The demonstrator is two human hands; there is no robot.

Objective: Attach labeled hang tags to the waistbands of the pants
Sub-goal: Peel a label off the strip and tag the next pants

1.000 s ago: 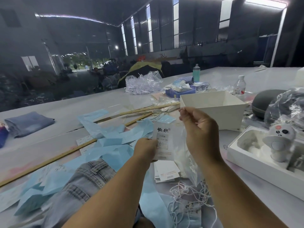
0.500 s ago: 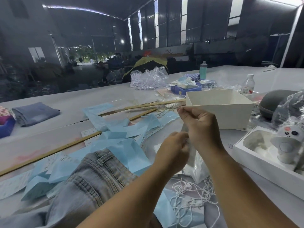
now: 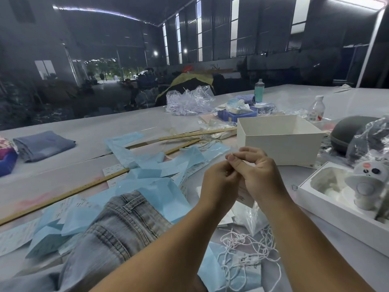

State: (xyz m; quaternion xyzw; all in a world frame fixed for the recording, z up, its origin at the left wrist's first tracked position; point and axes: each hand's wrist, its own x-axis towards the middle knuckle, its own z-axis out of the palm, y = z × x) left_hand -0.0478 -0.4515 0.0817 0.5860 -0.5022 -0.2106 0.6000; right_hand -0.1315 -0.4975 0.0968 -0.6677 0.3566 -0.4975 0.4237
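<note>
Grey-blue jeans (image 3: pixel 117 228) lie at the lower left with the waistband and a belt loop facing up. My left hand (image 3: pixel 219 182) and my right hand (image 3: pixel 259 175) meet above the table, fingers pinched together. Between them they grip a white hang tag (image 3: pixel 244 197); only its lower edge shows below the palms. A clear plastic sleeve (image 3: pixel 250 218) hangs down under the hands. A tangle of white tag strings (image 3: pixel 248 249) lies on the table beneath my right forearm. More white tags (image 3: pixel 226 220) lie beside the sleeve.
Light blue tissue sheets (image 3: pixel 160 165) and wooden rulers (image 3: pixel 63 197) cover the table's left and middle. An open white box (image 3: pixel 280 148) stands behind my hands. A white tray with a toy figure (image 3: pixel 366 184) sits at the right. Folded jeans (image 3: pixel 42 145) lie far left.
The tag was held up flat in my left hand with the right hand on the sleeve's top. Both hands have since come together and lowered, hiding most of the tag.
</note>
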